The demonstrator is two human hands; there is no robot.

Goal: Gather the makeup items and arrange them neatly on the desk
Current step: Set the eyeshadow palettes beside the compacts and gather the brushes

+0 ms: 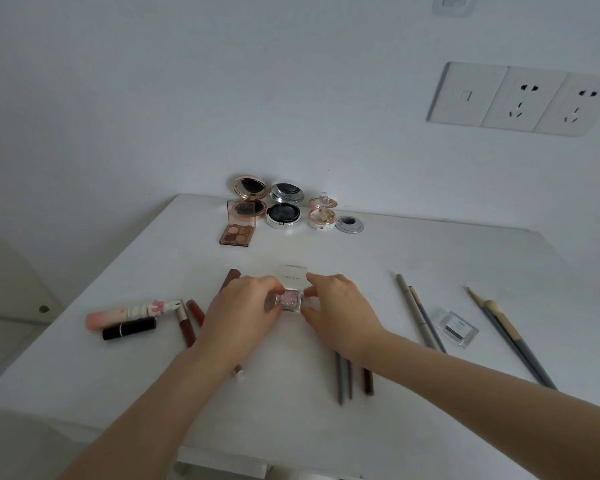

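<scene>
A small clear eyeshadow case [289, 296] with a pink glitter pan stands at the middle of the white desk [430, 258], its lid raised. My left hand [243, 306] pinches its left side and my right hand [340, 311] pinches its right side. To the left lie a pink lipstick [125, 311], a black lipstick [129, 328] and brown lip gloss tubes [187, 323]. Grey and brown pencils [343, 379] lie under my right forearm. At the back stand three open round compacts [284, 206] and an open brown eyeshadow palette [238, 233].
Two long pencils [420, 313], a small clear case [458, 329] and makeup brushes [510, 337] lie at the right. A round cable grommet [350, 224] sits near the back edge. Wall sockets [520, 98] are on the wall at upper right.
</scene>
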